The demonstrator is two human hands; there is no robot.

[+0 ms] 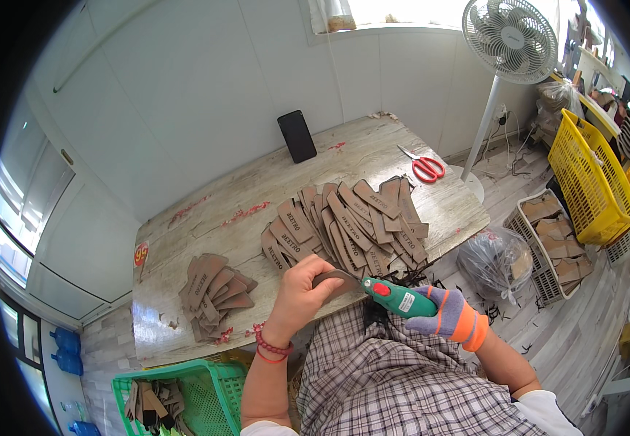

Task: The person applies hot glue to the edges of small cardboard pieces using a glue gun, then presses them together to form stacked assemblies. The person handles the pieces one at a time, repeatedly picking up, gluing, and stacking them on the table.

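My bare left hand (pixel 299 296), with red bracelets at the wrist, pinches a curved brown fabric piece (pixel 345 280) near the table's front edge. My right hand (pixel 449 317), in a grey and orange glove, is wrapped round green electric scissors (pixel 402 301) with a red button. Their tip meets or nearly meets the right end of the piece; the exact contact is too small to tell. Beyond my hands lies a large heap of similar brown printed pieces (pixel 344 218). A smaller pile of brown pieces (pixel 213 289) is on the left.
Red-handled scissors (pixel 427 168) and a leaning black phone (pixel 297 136) are on the worn table (pixel 206 211). A green basket (pixel 220 385) with pieces stands at lower left. To the right are a fan (pixel 511 36), a plastic bag (pixel 495 263), crates and dark scraps on the floor.
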